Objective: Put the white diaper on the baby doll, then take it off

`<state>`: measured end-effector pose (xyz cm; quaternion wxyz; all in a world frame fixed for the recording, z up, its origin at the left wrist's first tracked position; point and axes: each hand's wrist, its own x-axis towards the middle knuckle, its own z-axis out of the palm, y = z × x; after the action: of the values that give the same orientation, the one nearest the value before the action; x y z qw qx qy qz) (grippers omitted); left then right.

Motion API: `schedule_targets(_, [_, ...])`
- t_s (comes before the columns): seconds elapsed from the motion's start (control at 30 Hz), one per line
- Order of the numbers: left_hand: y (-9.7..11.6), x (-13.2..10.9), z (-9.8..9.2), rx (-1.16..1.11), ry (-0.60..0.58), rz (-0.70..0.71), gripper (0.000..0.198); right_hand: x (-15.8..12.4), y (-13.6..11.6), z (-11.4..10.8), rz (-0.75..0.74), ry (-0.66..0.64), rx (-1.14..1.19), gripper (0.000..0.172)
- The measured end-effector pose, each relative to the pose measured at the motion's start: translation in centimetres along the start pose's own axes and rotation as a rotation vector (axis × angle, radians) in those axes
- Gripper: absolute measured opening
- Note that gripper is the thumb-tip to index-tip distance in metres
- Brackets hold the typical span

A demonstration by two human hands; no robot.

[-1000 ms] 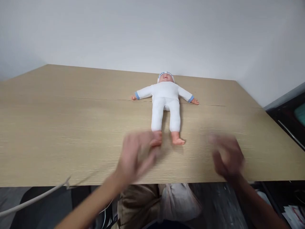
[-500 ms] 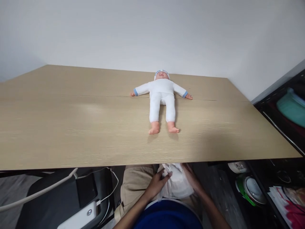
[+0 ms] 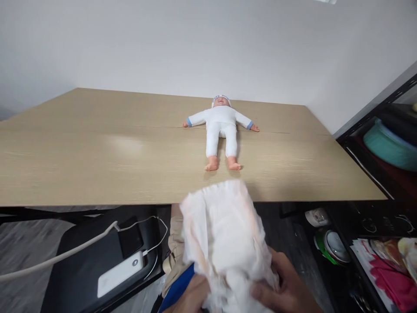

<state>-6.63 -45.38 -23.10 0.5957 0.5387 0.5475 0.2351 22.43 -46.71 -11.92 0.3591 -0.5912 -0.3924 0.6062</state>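
A white diaper point(image 3: 228, 226), unfolded and a little blurred, is held up in front of the table's near edge. My right hand point(image 3: 282, 284) grips its lower right side, thumb over the front. At the lower left of the diaper is my left hand point(image 3: 195, 291), closed against it with the fingers mostly hidden behind. Beyond, a baby doll point(image 3: 222, 124) in a white suit with blue cuffs and a printed cap lies on its back, arms spread, feet toward me, on the wooden table point(image 3: 97, 169).
To the left, a black seat point(image 3: 78, 261) carries a white power bank point(image 3: 120, 274) with a cable. Dark shelves on the right hold a teal container point(image 3: 391, 145), a green-rimmed jar point(image 3: 332, 245) and pink cloth point(image 3: 391, 278). A white wall rises behind the table.
The diaper has come up from my lap to above the table's edge level, opened out, with both hands on it. The view has shifted slightly; the doll lies as before.
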Motion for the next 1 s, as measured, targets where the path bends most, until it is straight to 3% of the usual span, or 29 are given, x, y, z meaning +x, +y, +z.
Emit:
schedule_targets(0.13, [4.0,3.4,0.2,-0.118,0.098,0.021,0.066,5.0,-3.2,2.0,-0.192,0.104,-0.13,0.05])
schedule_targets(0.27, [6.9,7.5,0.8,-0.168,0.17,0.062,0.053,9.8,-1.4,2.4,-0.294,0.175,-0.222,0.047])
schedule_targets(0.47, [6.1,9.8,0.7,-0.158,0.151,0.022,0.052,11.3,3.9,1.4,-0.384,0.35,-0.437,0.036])
schedule_targets(0.57, [5.3,9.6,0.8,-0.184,0.155,0.027,0.054,11.0,4.1,1.6,-0.522,0.471,-0.521,0.037])
schedule_targets(0.67, [5.1,9.3,1.0,-0.198,0.183,0.037,0.058,11.3,2.7,2.2,-0.719,0.58,-0.618,0.038])
schedule_targets(0.83, [5.3,8.7,1.2,-0.221,0.171,0.054,0.051,12.8,-1.3,3.6,-0.936,0.522,-0.773,0.026])
schedule_targets(1.0, [5.9,8.1,1.1,-0.176,0.126,0.11,0.034,16.0,-3.8,5.5,-0.867,0.339,-1.002,0.053])
